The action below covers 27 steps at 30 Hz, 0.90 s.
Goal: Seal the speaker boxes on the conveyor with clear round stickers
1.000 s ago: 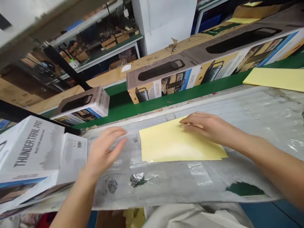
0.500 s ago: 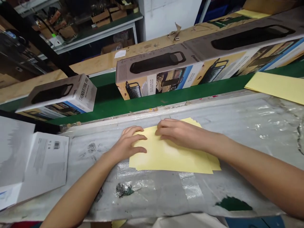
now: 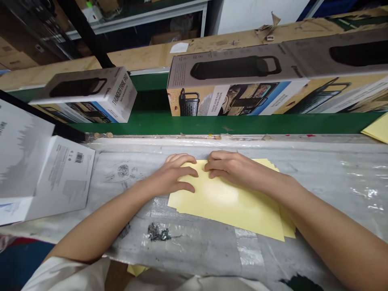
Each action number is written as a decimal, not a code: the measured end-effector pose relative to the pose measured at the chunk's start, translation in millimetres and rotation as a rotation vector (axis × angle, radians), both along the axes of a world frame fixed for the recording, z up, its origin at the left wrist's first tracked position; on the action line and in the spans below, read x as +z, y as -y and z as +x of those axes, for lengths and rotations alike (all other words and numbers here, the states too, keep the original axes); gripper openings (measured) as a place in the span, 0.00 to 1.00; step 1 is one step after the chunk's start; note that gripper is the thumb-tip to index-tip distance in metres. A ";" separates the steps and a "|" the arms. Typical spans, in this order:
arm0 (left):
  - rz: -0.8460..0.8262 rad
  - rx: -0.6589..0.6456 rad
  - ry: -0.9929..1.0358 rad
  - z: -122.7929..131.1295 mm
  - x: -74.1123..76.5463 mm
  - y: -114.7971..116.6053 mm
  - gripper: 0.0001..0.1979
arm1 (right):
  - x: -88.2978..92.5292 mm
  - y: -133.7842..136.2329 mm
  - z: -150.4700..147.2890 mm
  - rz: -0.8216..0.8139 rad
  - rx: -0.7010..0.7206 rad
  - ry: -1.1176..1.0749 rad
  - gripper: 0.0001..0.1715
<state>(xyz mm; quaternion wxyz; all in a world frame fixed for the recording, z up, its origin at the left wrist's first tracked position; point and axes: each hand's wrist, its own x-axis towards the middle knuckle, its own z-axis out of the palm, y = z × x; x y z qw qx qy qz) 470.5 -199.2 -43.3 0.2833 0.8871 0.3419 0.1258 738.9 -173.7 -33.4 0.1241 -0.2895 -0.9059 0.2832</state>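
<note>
Yellow paper stack [image 3: 230, 210] lies under both hands, sheets slightly fanned, edges uneven; it sits on plastic-wrapped workbench [image 3: 333, 165], which spreads well beyond the grip on both sides, w/ tape patches near the hands; green conveyor belt [image 3: 242, 125] runs just past the bench's far edge, ahead of the hands; on it, long product box [image 3: 236, 81] stands straight ahead, smaller Thundertrail Pro box [image 3: 87, 95] ahead-left; printed sheets w/ barcode [image 3: 65, 178] lie left of L hand; loose yellow sheet [image 3: 377, 129] sits well right of R hand; L hand [image 3: 174, 173] and R hand [image 3: 233, 169] both press down on top of stack, fingers slightly curled, no pinch; fingertips just apart, near stack's far edge.
</note>
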 end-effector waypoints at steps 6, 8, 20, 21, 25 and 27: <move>-0.018 0.003 -0.013 0.3 1.9 0.6 0.15 | -1.9 5.6 3.8 0.016 -0.037 -0.009 0.17; -0.013 0.003 -0.012 0.5 2.1 1.1 0.15 | -2.0 7.2 6.2 0.042 -0.024 -0.009 0.19; 0.047 -0.017 -0.093 3.2 8.8 6.0 0.13 | 3.7 12.6 7.1 -0.070 -0.062 -0.085 0.15; 0.050 -0.017 -0.094 3.4 8.3 6.2 0.14 | 7.2 10.7 10.7 -0.123 -0.075 -0.122 0.15; 0.109 -0.020 -0.117 6.3 6.6 10.4 0.15 | 24.6 6.6 37.7 -0.194 -0.259 -0.308 0.15; 0.186 -0.031 -0.147 9.9 8.5 16.3 0.16 | 28.1 11.8 50.9 -0.165 -0.367 -0.377 0.13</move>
